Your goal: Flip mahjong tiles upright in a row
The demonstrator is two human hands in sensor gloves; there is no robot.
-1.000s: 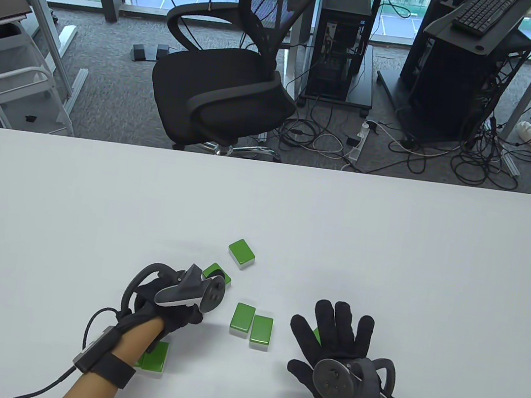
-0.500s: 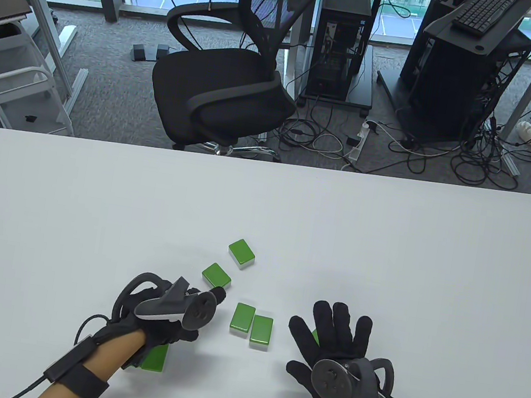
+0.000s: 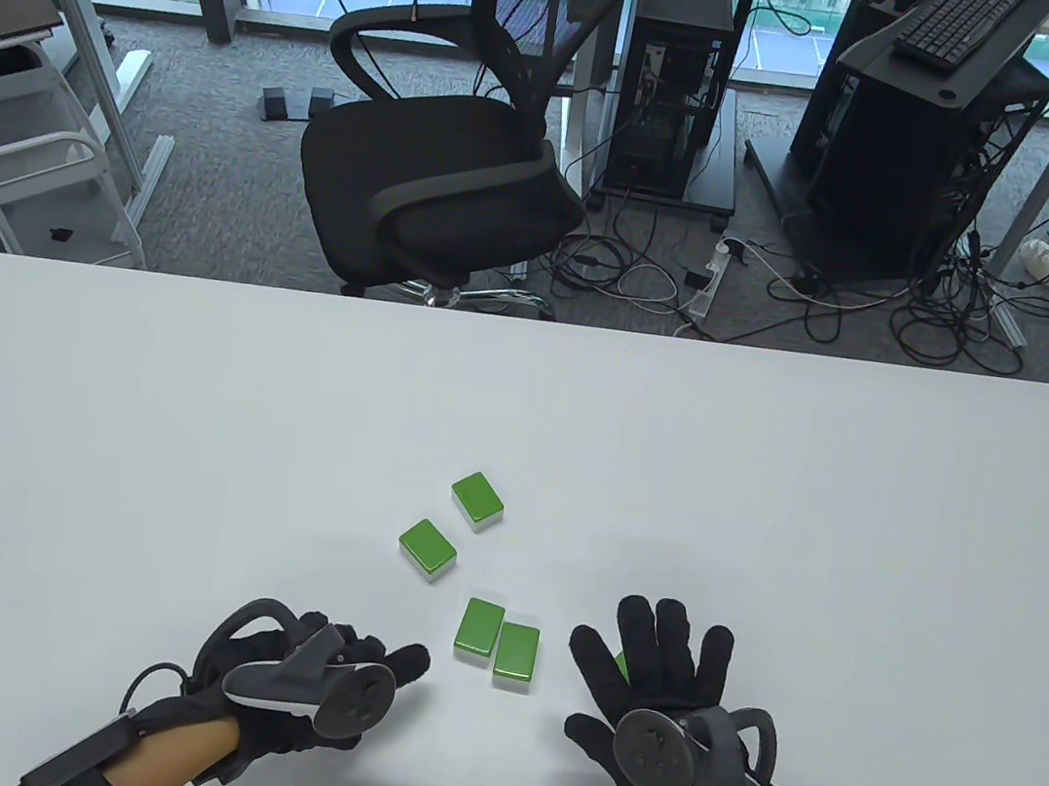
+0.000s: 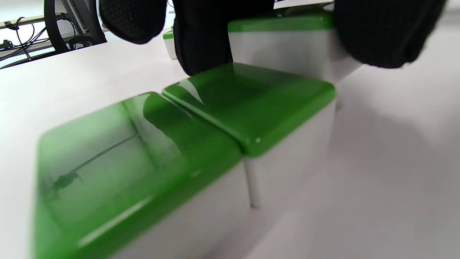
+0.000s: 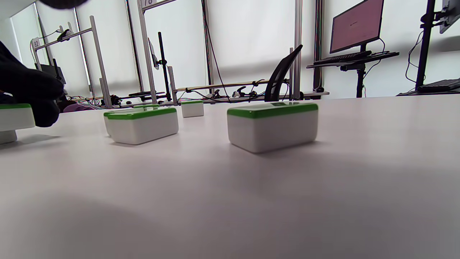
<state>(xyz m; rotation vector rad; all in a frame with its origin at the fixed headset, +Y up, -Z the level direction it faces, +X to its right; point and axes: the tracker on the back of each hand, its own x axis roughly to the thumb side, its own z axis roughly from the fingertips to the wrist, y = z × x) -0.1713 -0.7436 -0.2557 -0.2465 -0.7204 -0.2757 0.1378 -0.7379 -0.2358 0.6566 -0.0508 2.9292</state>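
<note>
Several mahjong tiles lie flat, green backs up, on the white table [image 3: 763, 508]. Two lie apart, one [image 3: 477, 501] farther back and one [image 3: 427, 550] nearer. A touching pair [image 3: 497, 641] lies between my hands. My left hand [image 3: 366, 665] covers more tiles. In the left wrist view its fingers [image 4: 201, 39] grip the sides of one tile [image 4: 287, 46], just behind two tiles [image 4: 201, 133] lying side by side. My right hand [image 3: 616, 635] rests flat, fingers spread, over another tile [image 3: 621, 664], which also shows in the right wrist view [image 5: 272, 126].
Beyond the table's far edge [image 3: 536, 316] stand a black office chair [image 3: 440, 164], computer towers and floor cables. The right wrist view shows the tile pair [image 5: 142, 124] and a farther tile [image 5: 192, 108].
My left hand has drawn back toward me from the tile it touched at centre left and now covers the tiles near the front edge. The right hand has barely moved.
</note>
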